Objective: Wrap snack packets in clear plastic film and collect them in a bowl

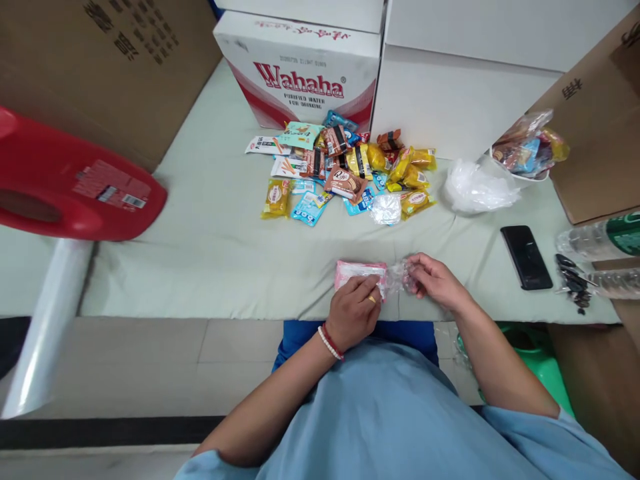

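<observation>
A small pink-and-white packet (pixel 361 269) in clear plastic lies flat on the cloth near the table's front edge. My left hand (pixel 354 308) is over its near side, fingers curled down on it and holding it against the table. A crumpled end of clear plastic wrap (pixel 397 275) stretches out from the packet's right side. That loose end is pinched between the fingers of my right hand (pixel 436 280). My left fingertips are partly hidden behind the hand. Beyond both hands lies a heap of wrapped snacks (pixel 345 163) in brown, yellow, blue and white wrappers.
Behind the snacks stands a Wahaba-style printed water carton (pixel 305 73). A crumpled white plastic bag (pixel 480 187) sits beside a filled snack cup (pixel 530 157). To the right lie a black phone (pixel 527 257) and plastic bottles (pixel 595 241); a red plastic container (pixel 110 187) stands left.
</observation>
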Available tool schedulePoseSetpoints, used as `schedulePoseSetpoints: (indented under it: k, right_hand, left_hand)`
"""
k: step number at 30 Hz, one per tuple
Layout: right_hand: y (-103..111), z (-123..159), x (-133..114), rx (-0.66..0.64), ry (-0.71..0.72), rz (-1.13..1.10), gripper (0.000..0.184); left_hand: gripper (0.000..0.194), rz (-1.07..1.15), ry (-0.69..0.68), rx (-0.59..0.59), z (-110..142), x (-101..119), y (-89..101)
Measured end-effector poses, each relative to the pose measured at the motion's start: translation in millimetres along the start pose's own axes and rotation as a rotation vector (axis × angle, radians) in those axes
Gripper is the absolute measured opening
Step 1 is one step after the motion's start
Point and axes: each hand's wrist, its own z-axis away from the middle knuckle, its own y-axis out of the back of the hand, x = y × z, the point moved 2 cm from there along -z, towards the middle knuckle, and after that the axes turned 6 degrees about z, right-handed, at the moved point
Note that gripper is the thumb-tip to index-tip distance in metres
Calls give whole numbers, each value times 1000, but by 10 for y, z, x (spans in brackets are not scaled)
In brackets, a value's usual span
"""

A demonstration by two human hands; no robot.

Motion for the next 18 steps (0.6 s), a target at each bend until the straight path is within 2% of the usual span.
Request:
schedulePoseSetpoints:
  k: [2, 4, 8, 12, 15, 18]
  right_hand:
    - [-87, 37, -33, -9, -41, -118, 62]
    - [-174, 45, -51, -4, -16, -89, 68]
    - [-250, 41, -107, 146, 165, 143, 38]
    - [-285, 98, -342, 303, 342, 384, 19]
    - [-437, 91, -566, 257, 484, 579, 16]
    - [-635, 0, -683, 156, 554, 709, 19]
  left_hand:
    - [19, -8, -10, -20, 15, 4, -6]
    - [21, -13, -22, -35, 39, 0, -24]
    - [23, -59, -37, -37, 86, -8, -79]
    - [24, -54, -44, -19, 94, 2, -107]
    - [32, 40, -25, 20, 106, -6, -69]
    - [43, 225, 7, 132, 156, -39, 12]
